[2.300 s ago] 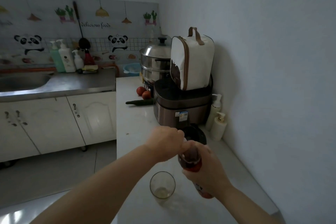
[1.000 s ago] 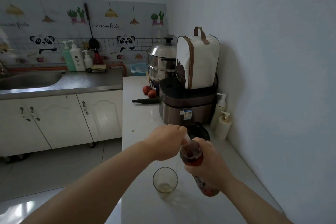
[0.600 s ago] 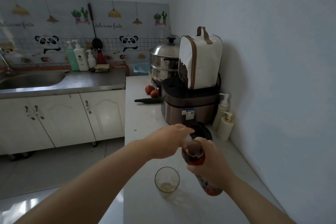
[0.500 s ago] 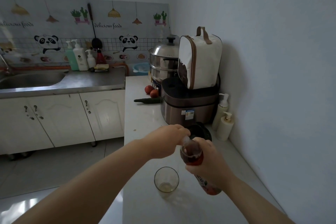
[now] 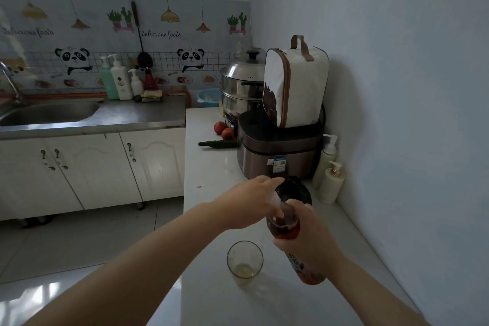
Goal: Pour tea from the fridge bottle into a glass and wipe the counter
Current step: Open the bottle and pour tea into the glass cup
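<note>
Head view. The right hand [image 5: 309, 235] wraps the middle of the bottle [image 5: 284, 226], fingers curled round it. The left hand [image 5: 248, 204] is closed over the bottle's top end, fingertips pinching there; the cap itself is mostly hidden.

The bottle is clear plastic with a rounded shoulder. It holds dark red-brown tea with a foam ring near the neck, and a printed label with a red base shows under the right hand. It is tilted, neck away from the person.

The glass [image 5: 244, 259] is a clear round tumbler with a pale film at the bottom. It stands upright on the glossy white counter [image 5: 211, 172], just below the left hand and apart from the bottle.

A black ribbed disc [image 5: 297, 192] lies just beyond both hands, with a brushed-metal cooker [image 5: 277, 159] past it.
</note>
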The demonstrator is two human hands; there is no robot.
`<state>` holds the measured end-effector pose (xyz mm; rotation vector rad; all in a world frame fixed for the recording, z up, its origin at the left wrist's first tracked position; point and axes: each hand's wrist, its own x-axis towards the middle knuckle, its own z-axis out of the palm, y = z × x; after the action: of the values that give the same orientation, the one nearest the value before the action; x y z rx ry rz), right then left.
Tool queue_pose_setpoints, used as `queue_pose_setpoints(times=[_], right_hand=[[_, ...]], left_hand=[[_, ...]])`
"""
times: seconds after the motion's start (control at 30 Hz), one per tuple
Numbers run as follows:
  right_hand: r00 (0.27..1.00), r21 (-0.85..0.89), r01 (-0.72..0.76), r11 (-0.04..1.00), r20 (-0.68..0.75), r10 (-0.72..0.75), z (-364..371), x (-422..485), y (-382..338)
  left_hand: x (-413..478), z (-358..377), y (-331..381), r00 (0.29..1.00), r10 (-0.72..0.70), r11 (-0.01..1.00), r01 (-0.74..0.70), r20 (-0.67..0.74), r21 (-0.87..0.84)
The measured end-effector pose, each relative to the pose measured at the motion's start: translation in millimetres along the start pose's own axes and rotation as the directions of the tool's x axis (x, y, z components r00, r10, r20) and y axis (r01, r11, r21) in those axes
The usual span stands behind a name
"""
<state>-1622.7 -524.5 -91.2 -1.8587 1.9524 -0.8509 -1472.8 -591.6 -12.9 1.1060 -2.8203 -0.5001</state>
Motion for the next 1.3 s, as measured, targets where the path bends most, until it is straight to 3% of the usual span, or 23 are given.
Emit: queue_pose_setpoints(times=[0.33,0.5,0.63,0.77,0.97,1.07,1.17,1.3], right_hand=[[1.0,0.02,-0.008,1.0,-0.005,0.008,-0.1,1.1,-2.8],[1.0,0.004,-0.005,1.0,-0.008,0.005,-1.7,-0.4,-7.7],[1.0,0.021,-0.005,1.0,-0.009,0.005,-2.8,-2.4,-7.9],[1.0,0.007,0.003,1.0,0.002,-0.003,-0.4,-3.0,-3.7],[1.0,-0.001,-0.016,1.0,0.006,0.016,2.5,-3.7,-1.3],[1.0,-0.007,0.006,1.0,0.002,-0.006,2.3,-4.5,-0.6],[1.0,0.005,0.017,1.0,-0.009,-0.017,1.5,-4.9,0.2],[1.0,0.006,0.011,1.0,-0.008,-0.011,2.6,-4.9,1.7]], left_hand=[[-2.5,-2.7,0.2,0.991,0.005,0.994,0.01,-0.136,0.108],[-4.1,-3.2,-2.4,0.996,0.008,0.972,0.011,-0.084,0.233],[-8.8,0.4,-4.4,0.997,-0.037,0.995,0.031,-0.063,-0.099],[-7.9,0.3,-5.2,0.996,0.036,0.999,-0.038,-0.085,-0.011],[-5.8,-0.4,-0.7,0.993,-0.087,0.995,0.082,-0.08,-0.062],[-8.1,-0.7,-2.0,1.0,-0.011,0.992,0.007,-0.028,-0.125],[-7.7,-2.7,-3.7,0.997,0.051,0.999,-0.052,-0.057,-0.01],[-5.5,-2.8,0.7,0.998,-0.043,0.999,0.044,-0.052,0.022]])
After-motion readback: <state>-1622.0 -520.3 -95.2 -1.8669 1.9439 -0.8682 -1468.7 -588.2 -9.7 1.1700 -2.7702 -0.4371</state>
